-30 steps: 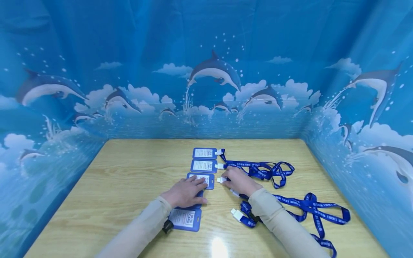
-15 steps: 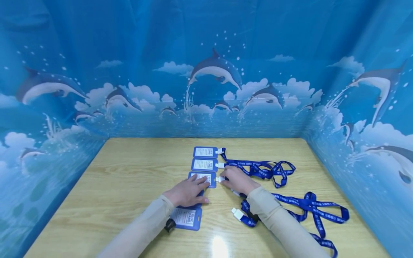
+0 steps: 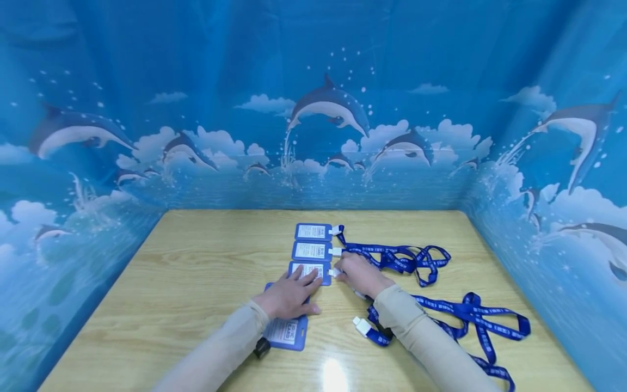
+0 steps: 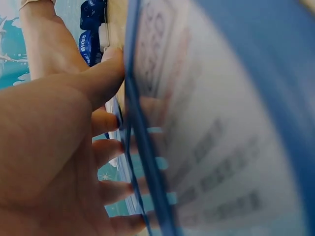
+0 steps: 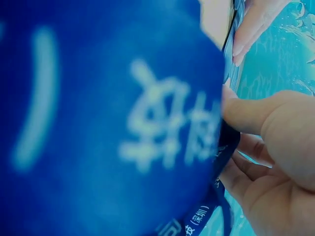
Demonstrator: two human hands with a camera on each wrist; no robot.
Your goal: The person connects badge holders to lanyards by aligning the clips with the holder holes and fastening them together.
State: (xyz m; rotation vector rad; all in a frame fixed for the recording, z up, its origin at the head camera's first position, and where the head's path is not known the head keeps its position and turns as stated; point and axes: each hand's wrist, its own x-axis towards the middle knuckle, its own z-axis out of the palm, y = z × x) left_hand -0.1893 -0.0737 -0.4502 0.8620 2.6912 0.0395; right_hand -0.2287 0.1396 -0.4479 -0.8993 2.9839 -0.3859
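Blue ID card holders lie in a column on the wooden table. On the third card holder (image 3: 323, 267) from the back, my left hand (image 3: 288, 296) rests with its fingers spread over the card. A white clip (image 3: 334, 273) on a blue lanyard meets that holder's slotted right end. My right hand (image 3: 363, 272) pinches this clip between thumb and fingers. In the right wrist view the blue strap (image 5: 199, 219) runs down past the fingers. The back two holders (image 3: 313, 231) each have a white clip at the right end. A fourth holder is mostly hidden under my left hand.
The nearest holder (image 3: 286, 333) lies below my left wrist. A loose white clip (image 3: 361, 325) sits near my right forearm. Looped lanyards (image 3: 470, 310) spread over the right side, with more (image 3: 401, 261) behind. A dolphin-print curtain (image 3: 245, 81) surrounds the table (image 3: 196, 261).
The white clip in my right hand has moved left, closing the gap to the third holder's slotted end. My left hand stays on that holder, shifted slightly right.
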